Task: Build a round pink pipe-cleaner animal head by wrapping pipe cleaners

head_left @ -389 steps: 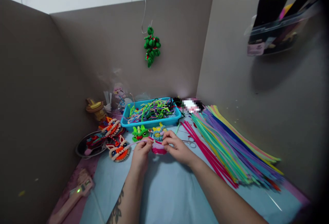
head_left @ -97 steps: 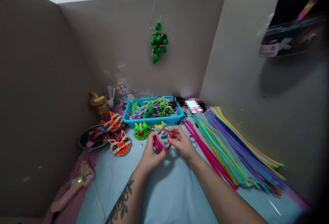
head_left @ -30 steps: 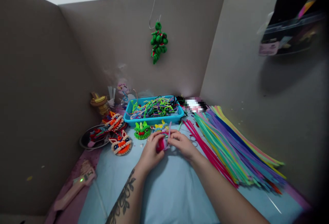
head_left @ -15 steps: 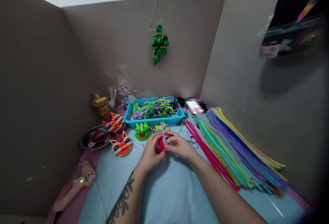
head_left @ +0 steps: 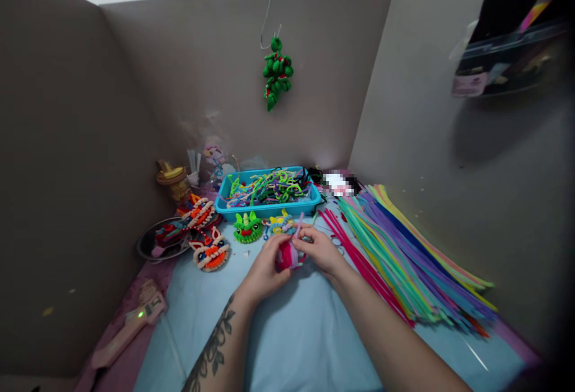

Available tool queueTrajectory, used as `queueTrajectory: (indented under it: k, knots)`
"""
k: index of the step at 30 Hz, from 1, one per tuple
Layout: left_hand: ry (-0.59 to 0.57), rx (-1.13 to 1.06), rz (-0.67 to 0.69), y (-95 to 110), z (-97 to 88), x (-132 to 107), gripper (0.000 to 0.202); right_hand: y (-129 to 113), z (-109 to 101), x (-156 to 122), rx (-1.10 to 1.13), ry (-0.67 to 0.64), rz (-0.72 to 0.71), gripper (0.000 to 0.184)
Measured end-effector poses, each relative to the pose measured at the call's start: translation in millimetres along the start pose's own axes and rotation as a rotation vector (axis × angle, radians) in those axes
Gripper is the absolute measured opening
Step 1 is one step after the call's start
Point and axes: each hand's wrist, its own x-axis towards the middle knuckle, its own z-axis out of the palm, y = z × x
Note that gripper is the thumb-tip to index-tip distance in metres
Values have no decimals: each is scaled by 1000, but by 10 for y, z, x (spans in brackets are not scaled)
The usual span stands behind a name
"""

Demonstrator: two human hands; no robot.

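Observation:
Both my hands meet over the light blue mat (head_left: pixel 291 338), just above it. My left hand (head_left: pixel 262 269) is closed on a small pink and red pipe-cleaner bundle (head_left: pixel 285 255). My right hand (head_left: pixel 320 250) pinches the lilac pipe cleaner (head_left: pixel 297 228) that sticks up from the bundle. Just beyond my hands lie a green fuzzy figure (head_left: pixel 247 229) and a yellow and blue one (head_left: pixel 279 223).
A blue tray (head_left: pixel 268 205) of bent pipe-cleaner scraps stands behind. Straight pipe cleaners in many colours (head_left: pixel 404 254) fan out at the right, with scissors (head_left: pixel 335 242) beside them. Orange lion-head crafts (head_left: pixel 209 254) and a dark dish (head_left: pixel 155 248) sit left. A pink glue gun (head_left: pixel 130 331) lies front left. Cardboard walls enclose everything.
The open pink loop seen a few seconds ago is now a tight bundle. In the last second my hands stayed in place, and the lilac end has tilted a little to the right.

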Motion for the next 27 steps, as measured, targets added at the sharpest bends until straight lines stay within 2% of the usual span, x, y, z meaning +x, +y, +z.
queueTrajectory:
  k: [5, 9, 12, 15, 19, 23, 27]
  knots:
    - [-16, -38, -8, 14, 18, -12, 68, 28, -27, 18, -100, 46, 5, 30]
    - [-25, -46, -12, 26, 21, -22, 68, 44, -45, 14, -194, -10, 53, 30]
    - [-28, -56, -11, 29, 14, -19, 67, 60, -42, 18, -158, -51, 65, 33]
    - [0, -42, -28, 12, 5, -9, 70, 82, -32, 36, -130, 10, 29, 35]
    - [96, -45, -78, -17, 14, 3, 79, 78, 17, 31, -189, 138, -67, 32]
    - [138, -7, -56, -8, 24, 21, 70, 34, 135, -34, -211, 113, -135, 26]
    - [143, 21, -50, 29, -2, 38, 58, 18, 201, -69, -167, 67, -124, 25]
